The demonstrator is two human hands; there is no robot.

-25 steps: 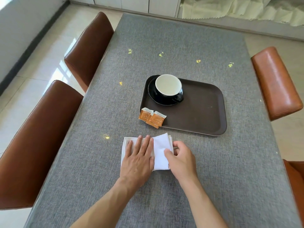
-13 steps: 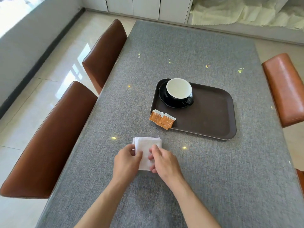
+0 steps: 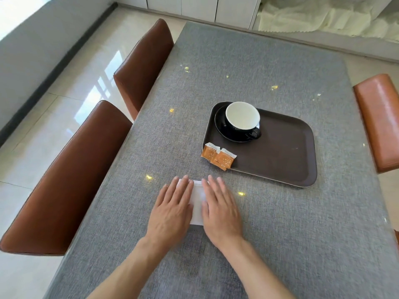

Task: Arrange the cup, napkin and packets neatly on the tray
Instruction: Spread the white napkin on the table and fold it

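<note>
I see the folded napkin (image 3: 197,203) at lower centre on the table (image 3: 280,234), my left hand (image 3: 172,209) and right hand (image 3: 220,210) pressed flat on it, fingers spread, gripping nothing; cup (image 3: 243,118) and packets (image 3: 218,156) on the tray (image 3: 280,156) upper right
</note>
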